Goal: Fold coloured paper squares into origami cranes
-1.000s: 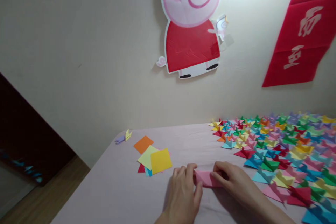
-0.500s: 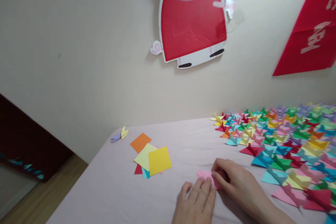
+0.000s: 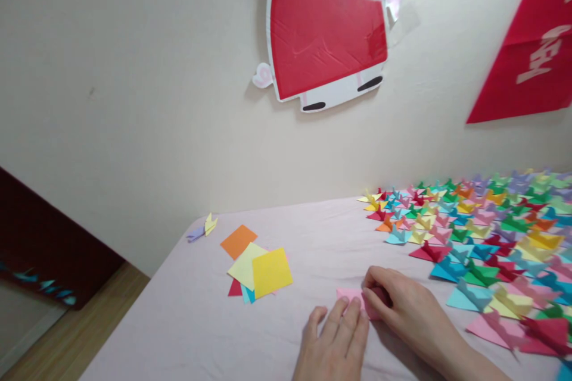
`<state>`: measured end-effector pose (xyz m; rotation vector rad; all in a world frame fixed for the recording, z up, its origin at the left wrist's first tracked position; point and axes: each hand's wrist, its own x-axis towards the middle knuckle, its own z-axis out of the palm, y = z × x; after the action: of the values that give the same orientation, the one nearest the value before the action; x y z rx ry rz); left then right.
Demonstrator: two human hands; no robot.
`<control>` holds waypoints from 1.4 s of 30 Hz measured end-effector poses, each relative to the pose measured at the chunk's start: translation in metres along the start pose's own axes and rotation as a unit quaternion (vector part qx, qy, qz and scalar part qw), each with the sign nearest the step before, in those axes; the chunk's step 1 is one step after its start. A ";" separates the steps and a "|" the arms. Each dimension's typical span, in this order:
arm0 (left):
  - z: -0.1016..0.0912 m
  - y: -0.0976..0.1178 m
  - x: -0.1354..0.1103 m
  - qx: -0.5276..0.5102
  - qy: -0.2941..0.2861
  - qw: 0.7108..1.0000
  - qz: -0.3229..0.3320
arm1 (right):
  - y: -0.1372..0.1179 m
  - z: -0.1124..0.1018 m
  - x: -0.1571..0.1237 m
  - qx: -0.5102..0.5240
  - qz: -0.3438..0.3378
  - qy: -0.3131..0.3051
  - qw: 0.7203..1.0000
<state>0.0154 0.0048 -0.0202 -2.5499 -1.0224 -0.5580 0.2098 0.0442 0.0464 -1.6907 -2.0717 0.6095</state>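
A small folded pink paper (image 3: pixel 349 296) lies on the pale pink tabletop (image 3: pixel 201 321) near the front. My left hand (image 3: pixel 336 339) rests flat on its near edge, fingers stretched out and pressing down. My right hand (image 3: pixel 397 303) comes in from the right with fingers curled, pinching the paper's right side. Most of the paper is hidden under both hands.
A loose pile of flat paper squares (image 3: pixel 258 271), orange, yellow, red and blue, lies to the left. Several rows of folded coloured paper cranes (image 3: pixel 482 238) cover the right of the table. Two small folded pieces (image 3: pixel 203 228) sit at the far left corner. The wall carries a cartoon pig cut-out (image 3: pixel 326 30) and a red banner (image 3: pixel 527 53).
My left hand has slid down toward me and now lies flat on the paper's near edge. The view has tilted downward, so the wall pictures sit higher.
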 end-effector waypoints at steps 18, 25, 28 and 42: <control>-0.010 -0.001 0.005 -0.026 -0.068 0.997 -0.009 | -0.005 -0.003 0.000 -0.010 0.001 0.011 1.000; -0.011 -0.001 0.006 -0.043 -0.097 0.994 -0.013 | -0.001 0.000 0.000 -0.018 -0.005 0.008 1.000; -0.009 -0.001 0.006 -0.045 -0.103 0.994 -0.012 | 0.000 0.002 0.000 -0.025 -0.007 0.008 1.000; -0.014 -0.003 0.008 -0.068 -0.102 0.992 -0.035 | -0.003 0.001 0.000 -0.036 -0.015 0.007 0.999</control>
<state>0.0160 0.0054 -0.0038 -2.7435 -1.1847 -0.4041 0.2071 0.0441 0.0470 -1.6946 -2.1286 0.5194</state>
